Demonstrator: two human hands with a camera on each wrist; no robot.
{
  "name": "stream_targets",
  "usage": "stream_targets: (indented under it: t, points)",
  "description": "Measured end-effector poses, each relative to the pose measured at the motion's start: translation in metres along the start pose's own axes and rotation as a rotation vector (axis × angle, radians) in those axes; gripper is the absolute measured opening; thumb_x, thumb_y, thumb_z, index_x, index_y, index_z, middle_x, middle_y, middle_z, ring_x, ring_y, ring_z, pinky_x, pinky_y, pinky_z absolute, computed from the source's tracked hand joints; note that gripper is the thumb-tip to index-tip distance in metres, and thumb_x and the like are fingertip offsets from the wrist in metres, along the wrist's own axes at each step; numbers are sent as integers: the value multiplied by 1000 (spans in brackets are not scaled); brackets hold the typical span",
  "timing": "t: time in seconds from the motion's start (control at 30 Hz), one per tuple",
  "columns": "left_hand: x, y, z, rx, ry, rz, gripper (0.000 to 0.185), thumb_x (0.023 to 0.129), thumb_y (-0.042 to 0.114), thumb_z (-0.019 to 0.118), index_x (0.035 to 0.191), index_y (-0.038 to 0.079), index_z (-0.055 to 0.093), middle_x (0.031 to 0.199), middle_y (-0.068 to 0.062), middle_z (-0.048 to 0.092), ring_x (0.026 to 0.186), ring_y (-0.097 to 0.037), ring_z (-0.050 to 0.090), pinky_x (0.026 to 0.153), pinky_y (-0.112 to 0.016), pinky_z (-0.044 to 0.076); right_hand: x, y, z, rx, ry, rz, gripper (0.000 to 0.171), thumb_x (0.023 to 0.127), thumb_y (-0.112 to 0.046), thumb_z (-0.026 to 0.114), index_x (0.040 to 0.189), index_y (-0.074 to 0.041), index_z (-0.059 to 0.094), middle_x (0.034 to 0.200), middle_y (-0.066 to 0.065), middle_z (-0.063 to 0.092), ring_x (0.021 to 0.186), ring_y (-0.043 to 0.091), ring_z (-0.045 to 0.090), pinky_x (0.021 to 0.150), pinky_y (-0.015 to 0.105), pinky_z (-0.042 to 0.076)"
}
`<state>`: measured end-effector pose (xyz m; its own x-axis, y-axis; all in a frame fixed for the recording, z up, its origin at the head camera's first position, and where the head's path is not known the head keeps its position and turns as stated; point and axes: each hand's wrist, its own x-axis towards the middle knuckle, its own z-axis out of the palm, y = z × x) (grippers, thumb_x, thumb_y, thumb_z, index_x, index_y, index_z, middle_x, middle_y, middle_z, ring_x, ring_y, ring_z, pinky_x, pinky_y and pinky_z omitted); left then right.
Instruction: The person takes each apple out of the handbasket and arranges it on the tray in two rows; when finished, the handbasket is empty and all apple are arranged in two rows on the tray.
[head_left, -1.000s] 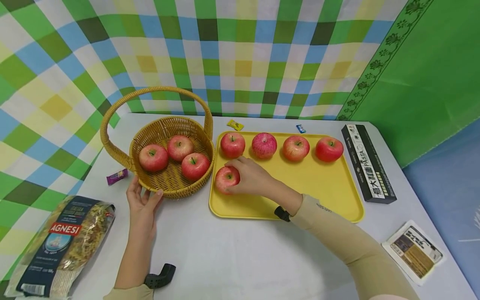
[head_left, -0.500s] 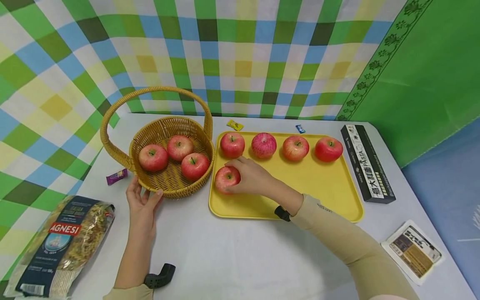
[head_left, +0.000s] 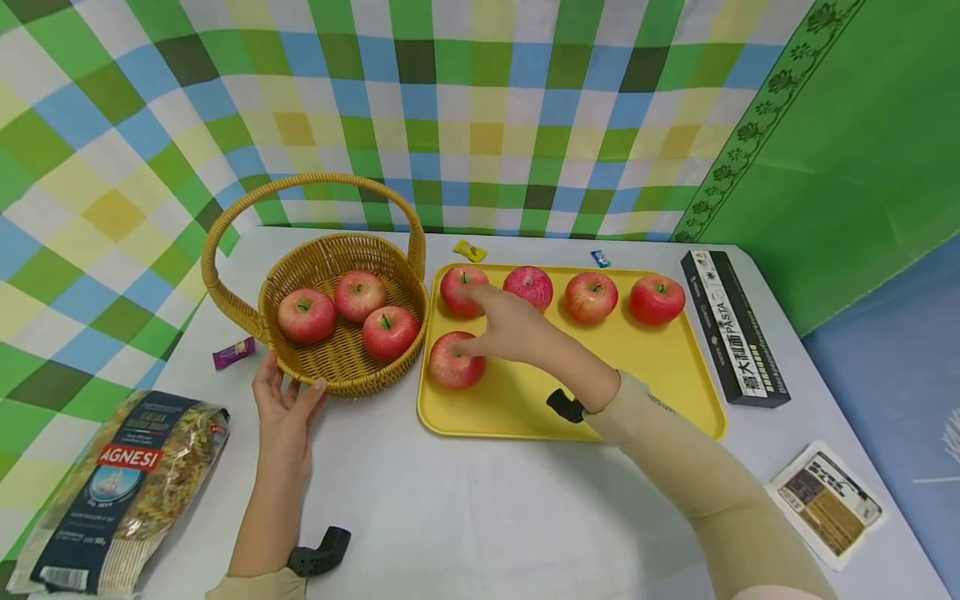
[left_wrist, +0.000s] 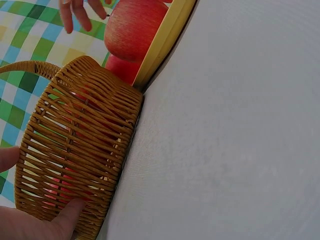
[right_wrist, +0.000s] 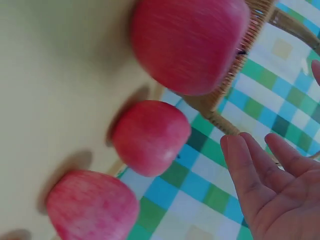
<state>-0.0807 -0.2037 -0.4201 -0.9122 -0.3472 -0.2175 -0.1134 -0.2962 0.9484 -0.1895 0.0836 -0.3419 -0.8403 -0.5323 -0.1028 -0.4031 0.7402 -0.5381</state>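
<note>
A wicker basket [head_left: 337,375] with a hoop handle holds three red apples [head_left: 360,295]. My left hand [head_left: 285,400] rests against its near wall; the thumb [left_wrist: 67,217] presses the weave. To the right, a yellow tray [head_left: 645,375] carries a back row of apples [head_left: 591,297] and one front apple [head_left: 453,365] near the basket. My right hand [head_left: 480,321] hovers open just above that front apple, holding nothing, with its fingers [right_wrist: 260,185] spread toward the back-left apple [head_left: 456,293]. The right wrist view shows the front apple [right_wrist: 187,42] close by.
A bag of pasta [head_left: 120,492] lies at the front left and a black pasta box [head_left: 733,327] right of the tray. A white packet [head_left: 825,504] sits at the front right. Small wrapped candies [head_left: 234,352] lie around the basket and behind the tray.
My right hand has let go of the front apple and lifted toward the back-left apple. The apple stays on the tray. My left hand has not moved.
</note>
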Motion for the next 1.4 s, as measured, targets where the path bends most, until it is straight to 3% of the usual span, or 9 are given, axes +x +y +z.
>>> stream_targets:
  t: [0.2,0.5,0.8,1.03,1.2,1.4]
  points:
    - [1,1,0,-5,5,-5,78,96,-2,54,151,31,9,159,6,4,145,-22,16,107,-32,38,14,-18,1,89,21,-52,83,78,-50,76,145,-13,43,142,4,47,126,21,46,102,39,43]
    - [1,-3,0,-19,-5,18,78,95,-2,56,151,29,11,159,4,6,144,-23,18,105,-31,40,54,-42,29,120,-14,-109,83,78,-50,75,144,-11,43,139,4,49,125,19,46,103,33,41]
    - [-1,-1,-1,4,-4,6,78,95,0,57,151,30,11,159,4,5,145,-23,17,107,-33,38,76,-54,50,-85,-20,-91,81,76,-54,75,139,-11,46,122,4,53,106,18,50,90,31,48]
    - [-1,0,1,18,0,-12,78,95,2,58,151,31,12,159,5,5,145,-21,17,107,-33,37,84,-60,60,-288,-61,-76,81,77,-54,72,139,-9,46,131,6,50,112,26,51,105,39,38]
    - [-1,1,2,23,5,-17,78,96,1,57,151,32,11,159,6,5,145,-20,16,108,-33,37,86,-60,65,-332,-57,-57,75,79,-51,71,137,-9,48,125,5,52,105,24,52,93,36,47]
    - [-1,2,1,10,5,-11,77,96,-1,55,151,29,11,159,5,5,145,-22,17,107,-33,38,87,-59,65,-275,-30,-69,71,77,-51,71,132,-10,53,120,3,53,100,21,52,86,34,50]
